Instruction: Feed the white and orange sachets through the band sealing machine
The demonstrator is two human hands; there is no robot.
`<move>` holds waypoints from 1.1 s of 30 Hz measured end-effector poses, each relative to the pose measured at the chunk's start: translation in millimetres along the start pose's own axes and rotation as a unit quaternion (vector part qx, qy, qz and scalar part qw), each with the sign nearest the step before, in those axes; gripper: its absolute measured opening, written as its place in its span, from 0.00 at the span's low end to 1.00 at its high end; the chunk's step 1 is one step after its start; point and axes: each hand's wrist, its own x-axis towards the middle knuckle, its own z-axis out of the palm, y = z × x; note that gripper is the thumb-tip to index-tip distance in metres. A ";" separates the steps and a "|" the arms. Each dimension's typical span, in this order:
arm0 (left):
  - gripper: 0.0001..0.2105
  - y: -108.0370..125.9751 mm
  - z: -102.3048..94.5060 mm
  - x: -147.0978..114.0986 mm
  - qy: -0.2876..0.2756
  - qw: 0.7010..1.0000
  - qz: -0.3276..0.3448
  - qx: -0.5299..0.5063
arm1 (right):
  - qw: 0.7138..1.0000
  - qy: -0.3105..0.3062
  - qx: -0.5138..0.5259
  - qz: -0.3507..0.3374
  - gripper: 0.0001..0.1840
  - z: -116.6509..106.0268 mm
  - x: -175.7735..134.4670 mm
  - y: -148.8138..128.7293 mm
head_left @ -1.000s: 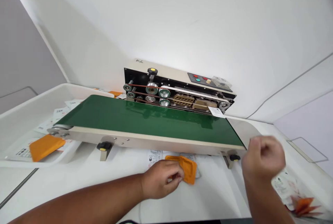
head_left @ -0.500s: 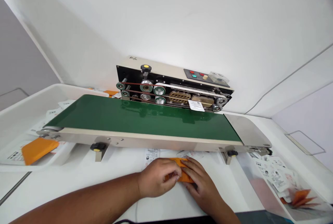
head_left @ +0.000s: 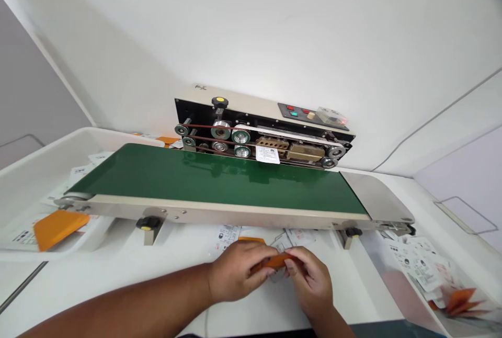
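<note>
Between my two hands, in front of the conveyor, is a small orange packet (head_left: pixel 280 260). My left hand (head_left: pixel 238 271) grips its left end with thumb and fingers. Its right end is pinched by my right hand (head_left: pixel 314 281), thumb toward me. Fingers cover much of the packet. Under and behind the hands lie white printed packets (head_left: pixel 228 235) and another piece of orange packet (head_left: pixel 251 239). Farther back, a white printed packet (head_left: pixel 267 155) hangs from the belts of the band sealer (head_left: pixel 306 151), over the green conveyor belt (head_left: pixel 219 183).
A white bin (head_left: pixel 94 244) with printed packets and an orange packet (head_left: pixel 60 227) stands at the left. At the right, a clear bin (head_left: pixel 411 296) holds white packets (head_left: pixel 421 265) and orange packets (head_left: pixel 463 300). Black knobs (head_left: pixel 148 223) stick out below the conveyor's front edge.
The white packet in the sealer has travelled left. My right hand has gone from lying flat on the orange packet to pinching its end, and the packet now shows edge-on, lifted.
</note>
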 end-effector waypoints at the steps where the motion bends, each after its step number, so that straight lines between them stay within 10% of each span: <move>1: 0.12 0.7 -0.2 0.1 0.003 1.000 -0.013 0.002 | 1.000 0.011 -0.004 0.010 0.10 2.6 0.4 0.7; 6: 0.21 -0.6 0.8 0.7 0.011 0.994 -0.087 -0.060 | 0.998 0.023 0.007 0.059 0.14 5.3 3.3 -1.9; 16: 0.07 -2.7 3.8 7.4 0.031 0.953 -0.203 -0.221 | 0.992 0.018 0.052 0.113 0.15 3.2 4.5 4.4; 24: 0.12 -4.2 3.7 7.7 -0.008 0.962 -0.186 -0.197 | 0.982 0.004 0.111 0.153 0.17 6.6 1.0 13.2; 33: 0.14 -11.6 8.7 8.2 0.094 0.932 -0.251 -0.244 | 0.980 0.066 0.117 0.147 0.23 11.3 -5.3 20.7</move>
